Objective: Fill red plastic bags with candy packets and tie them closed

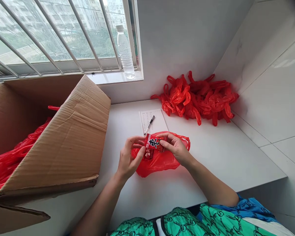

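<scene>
Head view: a white desk (pixel 211 154) runs beneath the left hand (pixel 130 158) and right hand (pixel 177 149); left of the left hand stands a cardboard box (pixel 64 141); beyond the right, heaped red bags (pixel 199 98). A loose bag (pixel 159 164) lies under both, paper (pixel 161 123) just past. Both pinch a red packet (pixel 153 143) above the loose bag; a pen (pixel 151 121) rests beyond.

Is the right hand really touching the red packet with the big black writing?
Touching. The head view shows the right hand pinching the red packet at one end, its fingers overlapping that end.
</scene>
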A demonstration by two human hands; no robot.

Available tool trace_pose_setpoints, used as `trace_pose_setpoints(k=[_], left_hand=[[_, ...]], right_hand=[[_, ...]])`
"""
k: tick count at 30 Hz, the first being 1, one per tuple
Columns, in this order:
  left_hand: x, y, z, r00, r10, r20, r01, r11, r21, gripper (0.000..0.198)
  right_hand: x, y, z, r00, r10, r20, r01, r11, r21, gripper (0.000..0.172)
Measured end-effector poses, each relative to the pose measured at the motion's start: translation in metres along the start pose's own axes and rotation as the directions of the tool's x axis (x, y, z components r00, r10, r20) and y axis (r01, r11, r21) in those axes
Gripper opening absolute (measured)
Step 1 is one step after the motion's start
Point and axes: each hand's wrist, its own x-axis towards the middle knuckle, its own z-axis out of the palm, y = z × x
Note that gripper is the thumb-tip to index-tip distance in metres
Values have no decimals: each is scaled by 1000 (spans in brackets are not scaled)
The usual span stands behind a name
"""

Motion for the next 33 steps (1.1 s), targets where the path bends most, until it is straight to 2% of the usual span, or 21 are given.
trace_pose_setpoints(k=[2,4,7,9,10,12,15,17,20,25,27,30,33], left_hand=[[-1,-1,3,992,-125,19,126,989,-75,28],[-1,-1,6,982,-188,-1,186,973,-136,29],[-2,1,7,983,-180,-34,175,976,-126,29],[-2,1,6,988,-152,-12,151,986,-72,27],[-2,1,6,990,-144,4,144,988,-54,26],[-2,-2,3,990,-138,35,138,990,-15,22],[0,-11,1,980,-142,140,104,963,250,18],[0,-17,2,959,-170,229,34,865,500,18],[-2,-22,8,940,-216,264,-33,713,700,16],[-6,-22,18,926,-273,260,-36,622,782,31],[-7,-22,18,916,-271,296,-59,639,767,30],[-7,-24,14,904,-251,346,-86,686,722,26],[-7,-26,10,893,-208,400,-144,708,691,21]], right_hand=[[-1,-1,0,1000,0,30,1,1000,-16,28],[-1,-1,0,998,10,59,-9,1000,-15,27],[-2,-1,1,988,50,143,-49,999,-11,29],[-2,-1,2,976,74,204,-64,996,-54,31],[-2,-1,2,974,73,214,-54,994,-91,30],[-2,-1,0,989,17,147,8,987,-163,25],[-1,-1,-3,990,-129,-63,109,961,-256,21],[-1,-1,-5,973,-191,-131,144,942,-305,19],[-1,1,-5,973,-205,-110,156,926,-343,17],[-3,-1,-3,974,-198,-115,150,931,-331,16],[-4,-4,-5,980,-188,-68,156,932,-326,20],[-5,-9,-11,986,-132,98,160,904,-396,33],[-4,-9,-16,977,-49,206,166,780,-603,35]])
